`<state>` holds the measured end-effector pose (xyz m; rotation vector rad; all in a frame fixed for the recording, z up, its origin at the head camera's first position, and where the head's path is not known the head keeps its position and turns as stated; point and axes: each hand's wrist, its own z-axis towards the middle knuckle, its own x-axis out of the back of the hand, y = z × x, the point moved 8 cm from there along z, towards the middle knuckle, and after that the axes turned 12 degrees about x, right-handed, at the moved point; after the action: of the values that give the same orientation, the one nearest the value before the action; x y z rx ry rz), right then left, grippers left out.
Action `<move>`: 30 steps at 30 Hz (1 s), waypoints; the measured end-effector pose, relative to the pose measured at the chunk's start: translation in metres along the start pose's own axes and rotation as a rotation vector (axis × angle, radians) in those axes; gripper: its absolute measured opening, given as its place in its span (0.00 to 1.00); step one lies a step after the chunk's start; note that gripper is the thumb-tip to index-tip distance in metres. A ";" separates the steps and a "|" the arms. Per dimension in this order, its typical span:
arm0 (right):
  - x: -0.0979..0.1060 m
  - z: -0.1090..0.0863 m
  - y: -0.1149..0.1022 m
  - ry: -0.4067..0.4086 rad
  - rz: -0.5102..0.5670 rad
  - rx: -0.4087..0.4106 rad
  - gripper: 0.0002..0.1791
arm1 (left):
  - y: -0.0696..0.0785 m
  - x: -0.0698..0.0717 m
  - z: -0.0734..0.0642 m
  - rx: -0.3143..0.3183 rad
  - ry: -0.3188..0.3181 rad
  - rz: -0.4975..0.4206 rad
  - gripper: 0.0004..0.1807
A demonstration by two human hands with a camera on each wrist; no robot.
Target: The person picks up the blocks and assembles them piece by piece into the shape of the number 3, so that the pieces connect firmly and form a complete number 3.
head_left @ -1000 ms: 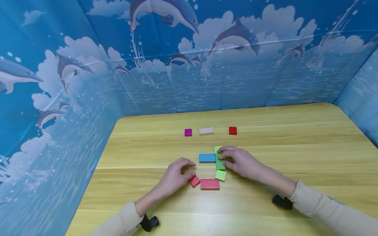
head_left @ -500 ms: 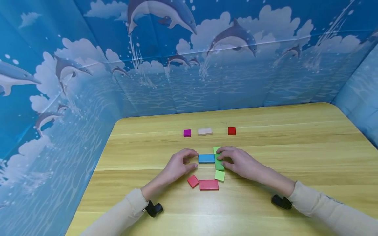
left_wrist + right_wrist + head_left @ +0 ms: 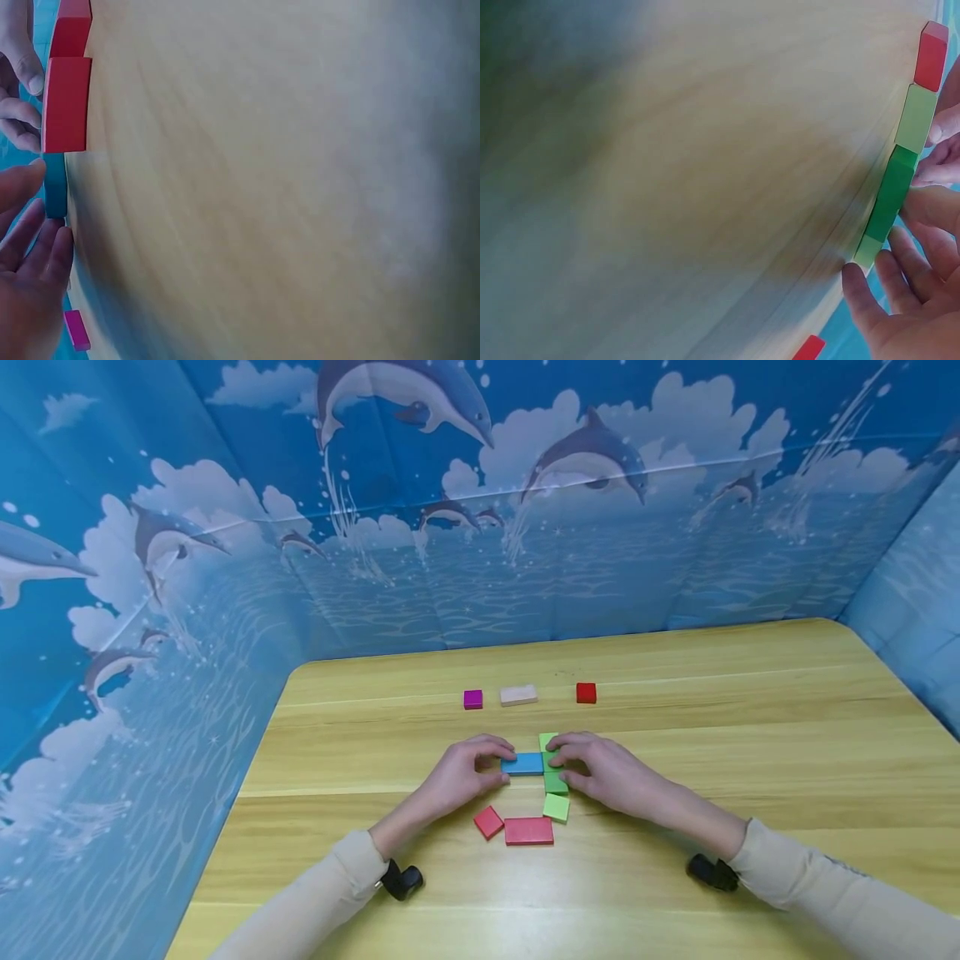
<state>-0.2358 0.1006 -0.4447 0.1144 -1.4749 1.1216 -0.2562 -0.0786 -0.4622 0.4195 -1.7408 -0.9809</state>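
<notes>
The left hand (image 3: 468, 772) pinches the left end of a flat blue block (image 3: 527, 765), thumb on its near side and fingers on its far side. The right hand (image 3: 607, 772) rests with its thumb and fingertips against two dark green square blocks (image 3: 556, 783); fingers partly cover them. A light green block (image 3: 548, 741) stands beyond them and another light green block (image 3: 557, 808), slightly turned, on the near side. The blue block's right end meets the green column. In the left wrist view, the blue block (image 3: 55, 187) sits between thumb and fingers.
A red oblong block (image 3: 528, 832) and a tilted red square block (image 3: 488, 822) lie nearest the person. Further back stand a magenta block (image 3: 473, 699), a pale oblong block (image 3: 519, 695) and a red block (image 3: 587, 693). A dolphin-print curtain (image 3: 480, 568) rises behind the wooden table (image 3: 750, 735).
The left hand has left the tilted red square block, moved away from the person and to the right, and taken hold of the blue block's left end. The right hand has stayed at the green blocks.
</notes>
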 end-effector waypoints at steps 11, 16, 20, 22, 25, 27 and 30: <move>0.000 0.001 0.000 0.006 -0.005 0.011 0.13 | -0.003 -0.004 0.003 -0.012 0.002 0.002 0.11; -0.001 0.002 0.001 0.006 -0.012 0.024 0.13 | -0.002 -0.004 0.002 -0.014 0.015 0.005 0.10; -0.001 0.004 -0.001 -0.008 -0.032 0.027 0.13 | 0.001 -0.004 0.001 -0.012 0.016 0.012 0.10; 0.000 0.004 -0.003 -0.019 -0.050 0.029 0.14 | 0.001 -0.004 0.001 -0.010 0.015 0.017 0.10; 0.000 0.006 -0.005 -0.032 -0.079 0.032 0.14 | 0.000 -0.005 0.002 -0.011 0.013 0.022 0.10; 0.001 0.006 -0.006 -0.036 -0.096 0.036 0.14 | 0.000 -0.005 0.003 -0.011 0.009 0.023 0.10; 0.002 0.007 -0.008 -0.033 -0.120 0.042 0.14 | 0.000 -0.004 0.003 -0.013 0.008 0.023 0.10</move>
<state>-0.2364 0.0924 -0.4373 0.2490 -1.4546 1.0577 -0.2568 -0.0744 -0.4650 0.3941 -1.7274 -0.9724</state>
